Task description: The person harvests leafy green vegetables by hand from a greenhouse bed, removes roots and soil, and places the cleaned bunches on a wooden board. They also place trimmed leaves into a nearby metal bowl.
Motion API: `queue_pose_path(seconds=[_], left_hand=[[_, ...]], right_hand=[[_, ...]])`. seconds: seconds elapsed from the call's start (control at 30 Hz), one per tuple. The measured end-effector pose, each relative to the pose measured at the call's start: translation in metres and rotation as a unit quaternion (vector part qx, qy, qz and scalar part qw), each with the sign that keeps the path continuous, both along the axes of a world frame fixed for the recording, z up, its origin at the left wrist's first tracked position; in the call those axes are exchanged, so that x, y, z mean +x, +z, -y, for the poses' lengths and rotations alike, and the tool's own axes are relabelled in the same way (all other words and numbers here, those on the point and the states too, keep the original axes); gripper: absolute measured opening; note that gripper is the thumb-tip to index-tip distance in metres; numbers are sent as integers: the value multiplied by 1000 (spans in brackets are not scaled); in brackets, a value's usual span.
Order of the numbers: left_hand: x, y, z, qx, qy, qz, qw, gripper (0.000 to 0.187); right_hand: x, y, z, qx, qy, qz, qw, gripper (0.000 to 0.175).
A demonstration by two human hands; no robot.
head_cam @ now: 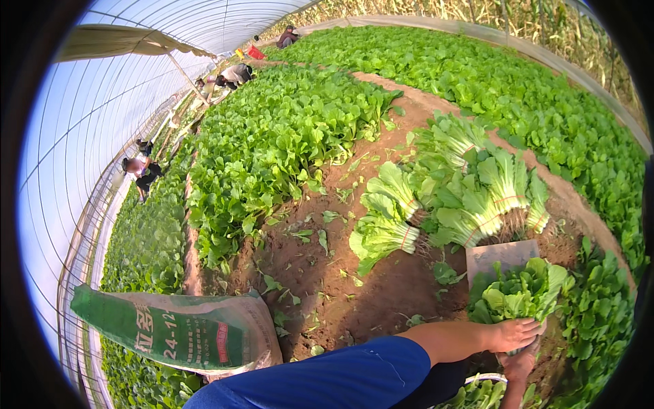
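Note:
A loose bunch of leafy greens (521, 294) is gripped at its stem end between my two hands. From a blue sleeve my left hand (516, 335) reaches across the top of the stems. Below it, my right hand (518, 360) cups the same stems from underneath, its fingers partly hidden. The leaves point away from me over a flat, pale board (503, 251), whose near part they cover. Just beyond the board, several bunches of greens (503, 186) lie on the soil, tied with red bands, roots still on. Two more tied bunches (388, 237) are to their left.
A green and white woven sack (194, 332) bearing writing lies at the lower left. Near my right wrist is a white-rimmed container (488, 377) with leaves. Growing greens (276, 148) flank the bare soil (352, 286). Several people (237, 75) crouch farther off under the hooped tunnel.

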State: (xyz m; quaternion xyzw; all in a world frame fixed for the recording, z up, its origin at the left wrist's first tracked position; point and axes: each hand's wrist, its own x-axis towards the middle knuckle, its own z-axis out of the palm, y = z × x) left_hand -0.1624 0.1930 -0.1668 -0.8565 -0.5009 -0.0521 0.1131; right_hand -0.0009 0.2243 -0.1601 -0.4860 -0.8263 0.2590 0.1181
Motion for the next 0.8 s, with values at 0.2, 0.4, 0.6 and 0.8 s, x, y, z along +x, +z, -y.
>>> queue_pose_path(seconds=[0.2,0.4,0.6,0.8], left_hand=[[14,-2,-15,12,30,68,997,57],[8,34,-43,-161,-23,-78,984,118],[2,85,-43,-280,-6,-124,952,142],[6,92,-51,-302,-10,-163,939,145]], right_hand=[[-2,-6,6,140,66,84,984,128],[-11,10,26,184,23,69,980,108],[-16,30,26,94,-8,155,983,124],[-17,36,18,-8,2,167,986,131]])
